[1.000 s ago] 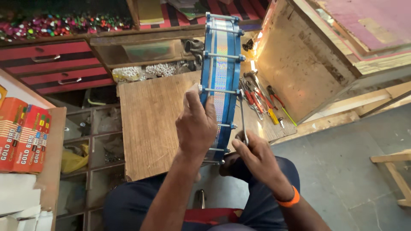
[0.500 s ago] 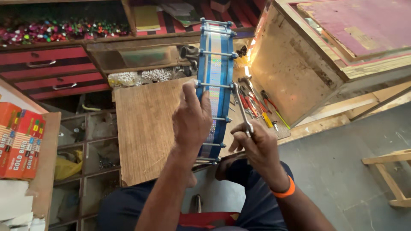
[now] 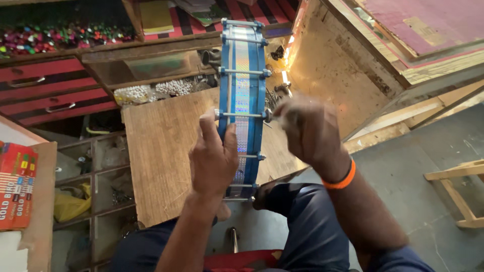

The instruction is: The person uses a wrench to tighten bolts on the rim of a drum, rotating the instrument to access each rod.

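Flanking blue drum, wooden board, red drawers

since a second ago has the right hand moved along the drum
Yes. The right hand has gone up the blue drum, from its bottom end near the lap to about mid-length, beside a cross rod.

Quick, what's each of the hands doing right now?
Left hand: closed on the blue drum, holding it on edge.
Right hand: curled beside the drum's rim, blurred; cannot tell whether it holds anything.
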